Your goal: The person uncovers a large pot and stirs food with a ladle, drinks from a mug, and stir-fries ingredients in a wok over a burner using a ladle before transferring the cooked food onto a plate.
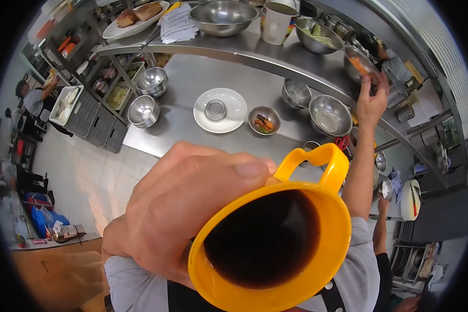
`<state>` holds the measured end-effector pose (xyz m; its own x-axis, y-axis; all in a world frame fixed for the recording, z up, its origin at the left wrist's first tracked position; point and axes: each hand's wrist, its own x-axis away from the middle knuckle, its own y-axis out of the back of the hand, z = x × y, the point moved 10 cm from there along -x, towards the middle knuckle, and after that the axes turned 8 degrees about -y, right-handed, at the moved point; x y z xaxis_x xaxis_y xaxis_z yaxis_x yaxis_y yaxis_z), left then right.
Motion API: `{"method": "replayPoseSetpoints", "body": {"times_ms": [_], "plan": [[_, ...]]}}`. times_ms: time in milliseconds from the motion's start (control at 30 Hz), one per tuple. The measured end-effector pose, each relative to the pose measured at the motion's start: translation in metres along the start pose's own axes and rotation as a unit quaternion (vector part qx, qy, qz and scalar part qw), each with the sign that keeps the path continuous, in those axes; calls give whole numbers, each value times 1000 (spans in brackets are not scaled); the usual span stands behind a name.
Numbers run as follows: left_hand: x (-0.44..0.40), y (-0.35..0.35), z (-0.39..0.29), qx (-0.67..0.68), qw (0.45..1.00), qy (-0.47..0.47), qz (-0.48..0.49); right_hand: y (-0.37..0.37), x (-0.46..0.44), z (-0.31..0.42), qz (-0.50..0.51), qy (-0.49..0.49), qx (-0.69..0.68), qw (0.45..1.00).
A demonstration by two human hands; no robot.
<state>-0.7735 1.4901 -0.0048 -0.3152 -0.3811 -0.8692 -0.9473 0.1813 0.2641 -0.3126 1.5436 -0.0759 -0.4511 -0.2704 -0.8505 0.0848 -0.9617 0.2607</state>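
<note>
Close to the camera, my left hand [192, 203] is wrapped round a yellow mug [343, 229] containing dark brown liquid [262, 239]. The mug tips toward the camera, and its handle [335, 166] points away to the upper right. My right hand [375, 99] is raised at the shelf's right end, its fingers closed at the near edge of a steel bowl [354, 56]. Orange strips [359, 66] lie inside that bowl. Part of the right-hand grip is hidden behind the fingers.
Below the shelf [218, 50], the steel counter [187, 73] carries a white plate [203, 122] with a metal ring, a small food bowl [264, 120] and stacked bowls [143, 112]. Red-handled scissors [341, 142] lie nearby. A co-worker's hand [384, 200] is at the right.
</note>
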Motion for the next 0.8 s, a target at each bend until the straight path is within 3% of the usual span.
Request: {"method": "replayPoseSetpoints", "body": {"times_ms": [133, 367, 433, 533, 600, 733, 800], "plan": [[14, 33, -8, -38, 998, -49, -10, -2, 0, -2, -12, 9, 20, 1000], [35, 111, -17, -65, 997, -29, -23, 7, 10, 18, -40, -18, 29, 999], [39, 133, -20, -59, 997, -37, -18, 20, 37, 40, -102, -3, 34, 994], [46, 166, -21, -84, 996, -27, -24, 18, 110, 90, -88, 2, 31, 996], [50, 184, -20, -90, 995, -25, -24, 0, 170, 110, -26, -49, -86, 995], [55, 218, -17, -100, 995, -8, -4, -48, 321, 123, 157, -190, -85, 965], [58, 231, -18, -106, 994, -17, -2, -70, 407, 113, 209, -179, -75, 958]]}}
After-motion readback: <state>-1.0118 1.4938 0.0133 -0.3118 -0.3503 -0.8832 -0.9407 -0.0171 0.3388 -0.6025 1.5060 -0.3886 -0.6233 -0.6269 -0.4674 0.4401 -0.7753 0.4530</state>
